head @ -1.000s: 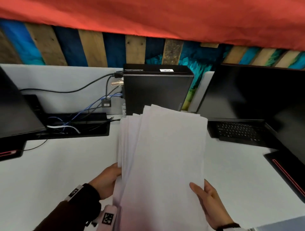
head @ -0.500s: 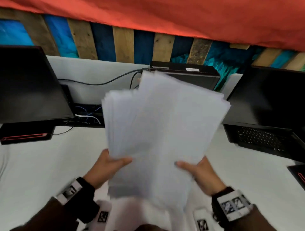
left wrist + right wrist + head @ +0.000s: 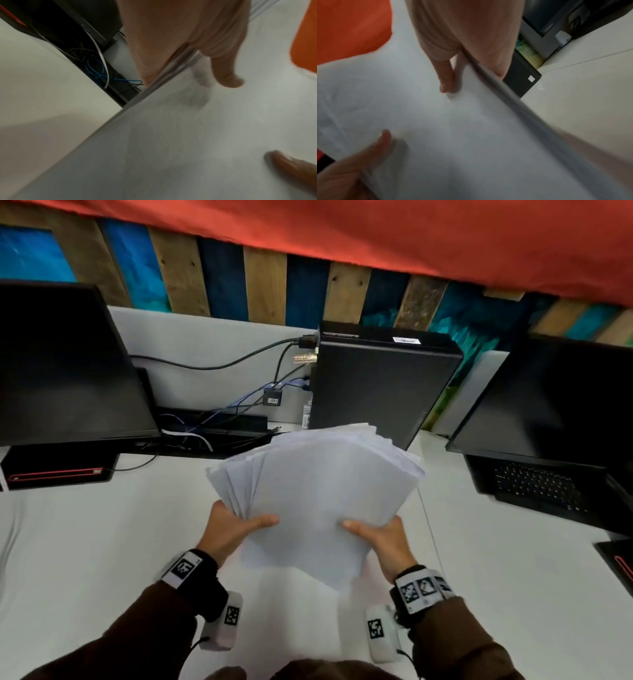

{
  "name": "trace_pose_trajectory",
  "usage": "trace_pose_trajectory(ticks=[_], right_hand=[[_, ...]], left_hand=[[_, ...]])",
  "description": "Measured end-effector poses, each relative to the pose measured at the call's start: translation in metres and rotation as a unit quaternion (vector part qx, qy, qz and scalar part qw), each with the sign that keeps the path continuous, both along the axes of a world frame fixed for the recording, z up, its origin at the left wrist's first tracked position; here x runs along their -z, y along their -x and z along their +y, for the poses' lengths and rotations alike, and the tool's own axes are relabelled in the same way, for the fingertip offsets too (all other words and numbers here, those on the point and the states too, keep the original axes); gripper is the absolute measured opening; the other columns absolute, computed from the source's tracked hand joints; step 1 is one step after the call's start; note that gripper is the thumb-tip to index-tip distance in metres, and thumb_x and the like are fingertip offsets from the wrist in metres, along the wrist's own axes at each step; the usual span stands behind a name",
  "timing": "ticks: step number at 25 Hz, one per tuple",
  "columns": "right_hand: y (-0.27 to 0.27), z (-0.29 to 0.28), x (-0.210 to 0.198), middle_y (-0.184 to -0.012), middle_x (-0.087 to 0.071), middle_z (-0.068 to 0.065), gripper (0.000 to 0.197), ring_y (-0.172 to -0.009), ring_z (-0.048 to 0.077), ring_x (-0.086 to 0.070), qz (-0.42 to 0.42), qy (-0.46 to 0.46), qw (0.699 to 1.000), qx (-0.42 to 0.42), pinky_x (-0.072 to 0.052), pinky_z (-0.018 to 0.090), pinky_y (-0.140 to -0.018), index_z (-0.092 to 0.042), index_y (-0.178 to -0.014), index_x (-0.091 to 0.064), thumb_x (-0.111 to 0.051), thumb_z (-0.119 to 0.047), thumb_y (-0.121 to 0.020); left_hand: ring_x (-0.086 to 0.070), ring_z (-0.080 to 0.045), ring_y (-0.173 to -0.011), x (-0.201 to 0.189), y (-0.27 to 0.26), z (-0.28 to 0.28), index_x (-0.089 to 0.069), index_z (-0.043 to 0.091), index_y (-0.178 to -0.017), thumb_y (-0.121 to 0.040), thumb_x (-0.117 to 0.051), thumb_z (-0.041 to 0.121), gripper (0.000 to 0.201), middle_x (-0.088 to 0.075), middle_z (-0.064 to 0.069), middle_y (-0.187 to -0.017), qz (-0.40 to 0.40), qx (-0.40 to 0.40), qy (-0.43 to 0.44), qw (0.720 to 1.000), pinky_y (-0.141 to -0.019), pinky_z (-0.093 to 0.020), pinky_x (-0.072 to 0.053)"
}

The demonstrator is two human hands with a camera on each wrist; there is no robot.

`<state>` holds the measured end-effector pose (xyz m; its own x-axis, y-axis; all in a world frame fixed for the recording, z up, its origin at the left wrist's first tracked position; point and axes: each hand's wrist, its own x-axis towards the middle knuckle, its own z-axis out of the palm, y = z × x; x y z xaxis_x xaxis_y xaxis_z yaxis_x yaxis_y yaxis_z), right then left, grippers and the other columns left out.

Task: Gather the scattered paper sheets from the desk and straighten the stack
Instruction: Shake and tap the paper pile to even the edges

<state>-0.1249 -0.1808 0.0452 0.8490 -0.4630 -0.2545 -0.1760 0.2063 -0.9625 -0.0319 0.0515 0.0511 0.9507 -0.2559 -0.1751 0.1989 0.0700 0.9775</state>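
A fanned stack of white paper sheets is held above the white desk, tilted away from me, its sheets uneven at the top and left edges. My left hand grips the stack's left side, thumb lying on the top sheet and fingers hidden behind. My right hand grips the right side the same way. In the left wrist view the stack fills the frame with my left hand clamped over its edge. The right wrist view shows my right hand on the paper sheets.
A black computer tower stands behind the stack, with cables to its left. A dark monitor is at the left, a laptop and another screen at the right. Bare desk lies left and right.
The stack came up off the desk into both hands, rose toward the camera, and has now dropped lower and farther away. Both thumbs now clamp its sides.
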Motion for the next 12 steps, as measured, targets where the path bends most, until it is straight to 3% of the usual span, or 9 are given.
trace_pose_trajectory(ticks=[3,5,7,9,10,12], right_hand=[[-0.006,0.014,-0.006,-0.100,-0.074,0.012,0.038,-0.082,0.024,-0.070,0.032,0.007,0.999,0.043,-0.056,0.020,-0.059,-0.005,-0.100,-0.065,-0.082,-0.003,-0.066],[-0.010,0.011,-0.038,-0.088,-0.076,0.000,0.028,-0.076,0.017,-0.070,-0.050,0.027,0.996,0.063,-0.054,0.017,-0.059,-0.011,-0.091,-0.068,-0.078,0.003,-0.069],[-0.005,0.003,-0.069,-0.079,-0.076,-0.011,0.033,-0.077,0.008,-0.070,-0.153,0.044,0.986,0.046,-0.053,0.015,-0.065,-0.015,-0.089,-0.068,-0.074,0.010,-0.069],[0.002,-0.002,-0.078,-0.083,-0.077,-0.011,0.036,-0.081,0.006,-0.070,-0.200,0.065,0.978,0.009,-0.053,0.017,-0.070,-0.015,-0.093,-0.067,-0.074,0.010,-0.068],[0.005,-0.004,-0.072,-0.084,-0.077,-0.009,0.037,-0.082,0.007,-0.071,-0.188,0.070,0.980,-0.005,-0.054,0.018,-0.071,-0.013,-0.094,-0.067,-0.079,0.004,-0.063],[0.010,-0.008,-0.049,-0.085,-0.078,-0.005,0.057,-0.082,0.011,-0.073,-0.121,0.066,0.990,-0.024,-0.054,0.020,-0.070,-0.007,-0.097,-0.068,-0.092,-0.020,-0.047]], left_hand=[[-0.074,-0.014,-0.075,-0.011,0.002,-0.012,-0.073,0.018,-0.078,-0.055,-0.087,0.013,0.027,-0.078,0.009,-0.075,0.012,-0.036,0.003,0.999,-0.083,-0.049,-0.057],[-0.073,-0.008,-0.075,-0.038,-0.001,-0.013,-0.072,0.019,-0.082,-0.062,-0.080,0.006,0.026,-0.077,0.012,-0.076,-0.048,-0.052,0.037,0.997,-0.078,-0.038,-0.059],[-0.072,-0.006,-0.081,-0.068,-0.003,-0.006,-0.073,0.024,-0.084,-0.062,-0.076,0.002,0.031,-0.077,0.014,-0.082,-0.132,-0.032,0.105,0.985,-0.072,-0.025,-0.058],[-0.071,-0.006,-0.085,-0.079,-0.003,0.005,-0.075,0.031,-0.084,-0.056,-0.083,0.007,0.038,-0.077,0.014,-0.086,-0.182,0.015,0.132,0.974,-0.072,-0.021,-0.056],[-0.072,-0.007,-0.086,-0.074,-0.005,0.011,-0.075,0.032,-0.085,-0.049,-0.088,0.017,0.041,-0.077,0.013,-0.088,-0.183,0.037,0.126,0.974,-0.072,-0.021,-0.056],[-0.072,-0.011,-0.087,-0.052,-0.006,0.020,-0.076,0.027,-0.088,-0.035,-0.092,0.037,0.056,-0.078,0.008,-0.089,-0.137,0.066,0.093,0.984,-0.072,-0.023,-0.056]])
